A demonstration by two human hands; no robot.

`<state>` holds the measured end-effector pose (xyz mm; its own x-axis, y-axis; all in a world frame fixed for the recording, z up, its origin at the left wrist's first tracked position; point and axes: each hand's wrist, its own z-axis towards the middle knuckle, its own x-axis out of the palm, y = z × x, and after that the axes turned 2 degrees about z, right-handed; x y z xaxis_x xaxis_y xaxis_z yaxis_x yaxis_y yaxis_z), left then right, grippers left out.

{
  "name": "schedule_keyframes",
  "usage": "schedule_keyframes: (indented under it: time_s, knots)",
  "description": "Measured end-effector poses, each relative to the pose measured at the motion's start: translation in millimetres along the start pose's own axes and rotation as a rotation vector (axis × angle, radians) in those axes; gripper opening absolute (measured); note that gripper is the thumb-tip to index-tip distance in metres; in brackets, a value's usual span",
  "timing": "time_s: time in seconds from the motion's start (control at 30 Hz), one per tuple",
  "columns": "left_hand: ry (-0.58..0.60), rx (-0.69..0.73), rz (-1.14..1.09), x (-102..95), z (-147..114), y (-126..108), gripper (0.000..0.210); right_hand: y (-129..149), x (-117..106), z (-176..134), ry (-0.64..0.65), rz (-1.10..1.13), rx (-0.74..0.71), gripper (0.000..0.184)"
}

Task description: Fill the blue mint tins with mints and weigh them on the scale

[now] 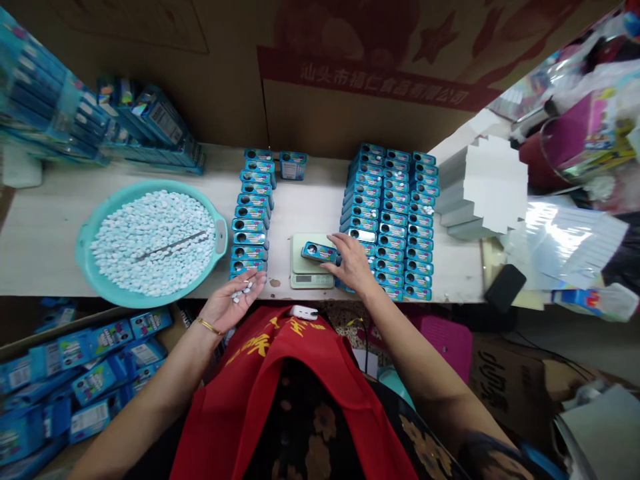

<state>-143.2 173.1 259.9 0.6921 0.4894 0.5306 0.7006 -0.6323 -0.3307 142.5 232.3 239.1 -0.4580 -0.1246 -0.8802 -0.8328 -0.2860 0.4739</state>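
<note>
My left hand [238, 299] is turned palm up with fingers loosely curled, cradling several white candies [242, 293]. It hovers by the front end of a single row of blue tins [249, 238]. On the small pale green scale [301, 265] lies a blue tin [319, 252]. Thumb and fingers of my right hand [347, 262] grip the right end of that tin. Whether the tin rests its full weight on the scale, I cannot tell. To the left, a turquoise basin [221, 235] holds many white and pale blue candies with a dark strip lying across them.
Three rows of blue tins [390, 220] stand right of the scale. One tin [293, 166] sits alone behind. White card stacks [493, 180] and a dark phone [505, 288] are farther right. A box of blue packs [95, 373] is lower left; a large carton [320, 120] backs the table.
</note>
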Motion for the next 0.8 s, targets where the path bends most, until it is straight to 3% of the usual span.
schedule_keyframes:
  time_s: [0.2,0.37,0.47,0.7,0.8]
  knots:
    - [-0.011,-0.016,-0.023,1.1,1.8,4.0,0.04,0.9,8.4,-4.2,0.046,0.011,-0.002,0.061]
    - [-0.01,-0.015,-0.04,-7.7,-0.4,4.8,0.042,4.0,16.1,10.9,0.047,0.008,-0.097,0.036]
    - [-0.01,0.014,-0.057,-13.3,-4.9,0.7,0.041,-2.3,17.2,55.0,-0.011,-0.013,-0.153,0.035]
    - [-0.093,0.089,-0.182,-28.4,-20.7,-0.6,0.054,-5.7,39.0,207.4,-0.081,-0.092,-0.096,0.034]
    - [-0.131,0.068,-0.208,-30.7,-23.9,1.4,0.058,-3.9,47.2,229.3,-0.089,-0.088,-0.068,0.034]
